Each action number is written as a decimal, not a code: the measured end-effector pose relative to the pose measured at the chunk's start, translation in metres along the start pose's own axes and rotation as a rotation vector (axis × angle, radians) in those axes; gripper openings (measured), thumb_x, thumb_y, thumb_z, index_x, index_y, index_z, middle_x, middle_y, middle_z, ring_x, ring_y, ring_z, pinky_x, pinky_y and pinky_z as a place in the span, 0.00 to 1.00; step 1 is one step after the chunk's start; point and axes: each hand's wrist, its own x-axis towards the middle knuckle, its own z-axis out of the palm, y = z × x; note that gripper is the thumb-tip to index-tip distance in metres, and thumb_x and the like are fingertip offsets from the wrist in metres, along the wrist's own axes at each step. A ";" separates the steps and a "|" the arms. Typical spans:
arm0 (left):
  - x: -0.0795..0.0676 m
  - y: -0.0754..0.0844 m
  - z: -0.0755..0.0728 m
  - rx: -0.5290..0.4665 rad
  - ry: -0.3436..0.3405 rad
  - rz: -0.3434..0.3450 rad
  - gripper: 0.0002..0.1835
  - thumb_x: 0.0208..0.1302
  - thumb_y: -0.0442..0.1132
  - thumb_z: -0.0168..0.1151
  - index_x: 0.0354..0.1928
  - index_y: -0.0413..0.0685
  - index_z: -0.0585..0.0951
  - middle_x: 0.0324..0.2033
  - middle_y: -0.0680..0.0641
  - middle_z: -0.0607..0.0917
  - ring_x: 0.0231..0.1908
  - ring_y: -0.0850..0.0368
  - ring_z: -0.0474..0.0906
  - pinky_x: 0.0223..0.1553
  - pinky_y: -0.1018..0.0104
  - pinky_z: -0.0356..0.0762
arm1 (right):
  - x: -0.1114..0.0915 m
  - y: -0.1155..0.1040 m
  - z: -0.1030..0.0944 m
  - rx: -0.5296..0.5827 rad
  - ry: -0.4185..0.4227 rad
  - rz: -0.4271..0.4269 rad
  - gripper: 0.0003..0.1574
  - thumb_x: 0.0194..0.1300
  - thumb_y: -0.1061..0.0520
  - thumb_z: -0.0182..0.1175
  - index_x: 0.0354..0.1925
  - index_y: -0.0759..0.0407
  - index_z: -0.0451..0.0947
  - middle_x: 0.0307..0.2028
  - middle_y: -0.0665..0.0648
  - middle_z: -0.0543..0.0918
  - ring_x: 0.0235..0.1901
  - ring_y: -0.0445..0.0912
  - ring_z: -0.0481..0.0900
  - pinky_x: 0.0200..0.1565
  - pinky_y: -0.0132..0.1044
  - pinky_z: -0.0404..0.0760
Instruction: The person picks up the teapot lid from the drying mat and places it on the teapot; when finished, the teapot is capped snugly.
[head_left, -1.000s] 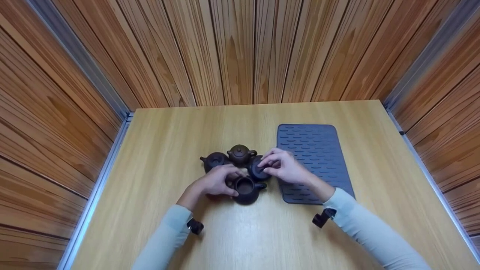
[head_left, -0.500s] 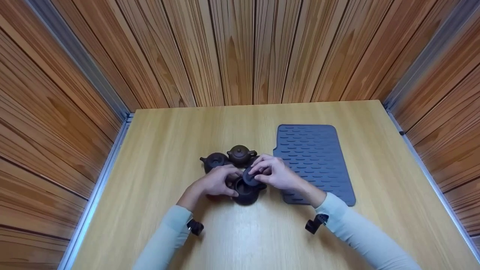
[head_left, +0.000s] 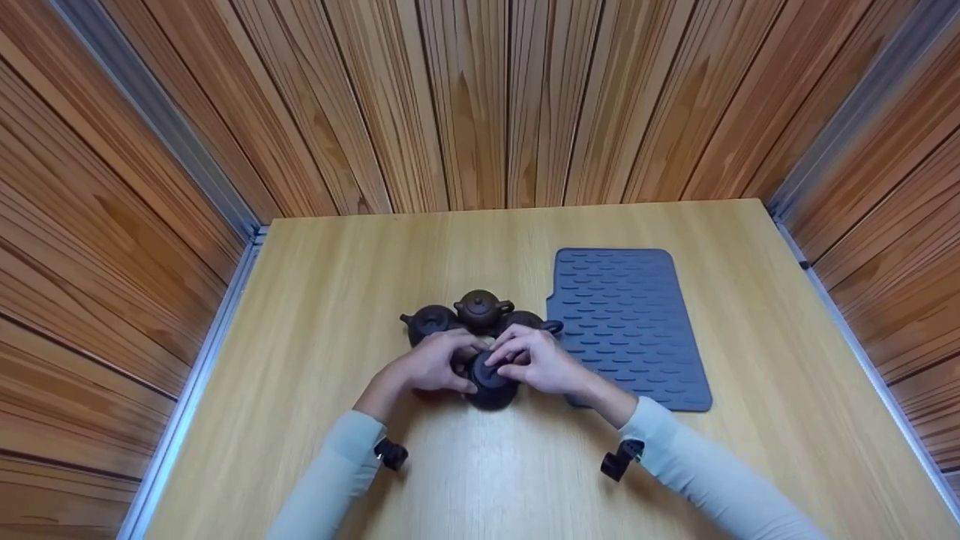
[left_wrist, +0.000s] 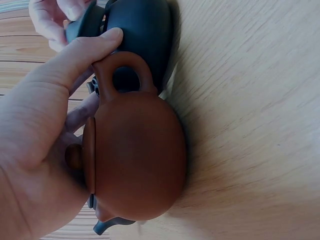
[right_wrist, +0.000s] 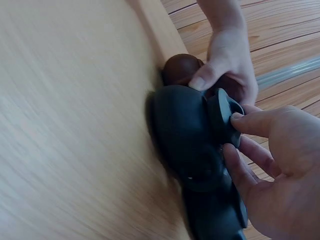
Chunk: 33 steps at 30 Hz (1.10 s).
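Observation:
My left hand (head_left: 442, 362) holds the nearest dark teapot (head_left: 491, 394), thumb against its near left side and fingers reaching behind. In my right hand (head_left: 546, 361) is the dark round lid (right_wrist: 223, 116), pinched by its knob at the pot's mouth. Tilted in the right wrist view, the lid does not look fully seated. Below my left palm stands a reddish-brown teapot (left_wrist: 140, 155) with its lid on; the hand mostly hides it from the head view. The left thumb passes close over its handle, and whether they touch I cannot tell.
Behind the hands stand a dark teapot at left (head_left: 430, 320), a brownish lidded one (head_left: 480, 307) and another dark one (head_left: 523, 320) at right, close together. A grey ridged mat (head_left: 630, 330) lies right of them. Wood-panelled walls (head_left: 480, 105) surround the table (head_left: 337, 277).
My right hand has carried the lid left and toward me, from above the right-hand teapot to the mouth of the nearest one. The left hand has stayed in place.

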 end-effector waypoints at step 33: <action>0.000 0.001 0.002 -0.020 -0.001 -0.028 0.35 0.59 0.39 0.87 0.70 0.49 0.86 0.65 0.42 0.90 0.68 0.44 0.85 0.76 0.42 0.77 | -0.011 0.000 0.008 -0.131 0.019 0.060 0.21 0.67 0.60 0.79 0.57 0.49 0.95 0.60 0.59 0.88 0.65 0.56 0.83 0.70 0.52 0.79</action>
